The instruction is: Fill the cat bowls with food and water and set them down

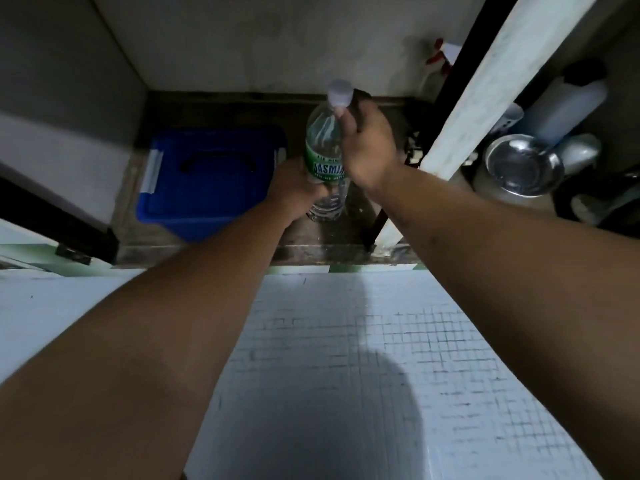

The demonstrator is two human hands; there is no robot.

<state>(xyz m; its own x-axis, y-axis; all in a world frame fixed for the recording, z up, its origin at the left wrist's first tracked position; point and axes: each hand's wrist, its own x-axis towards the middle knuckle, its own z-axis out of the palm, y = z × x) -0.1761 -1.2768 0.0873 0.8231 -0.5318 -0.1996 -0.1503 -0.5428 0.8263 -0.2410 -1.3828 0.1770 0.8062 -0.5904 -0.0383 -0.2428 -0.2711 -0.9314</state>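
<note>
Left hand [294, 181] clamps the green-labelled clear plastic water bottle [323, 147] mid-body to steady it, just right of the blue lidded plastic box [207, 181]. Right hand [367, 147] pinches its neck under the white cap [340, 93], likely ready to unscrew

Both bare forearms reach forward from the lower corners of the view and converge toward the middle. The left hand [294, 188] grips the lower body of a bottle [323, 140] from the left, back of the hand toward the camera. The right hand [369, 147] comes in higher from the right, its wrist slightly bent. Its thumb lies against the bottle's neck just under the cap, and its fingers curl round the far side.
</note>
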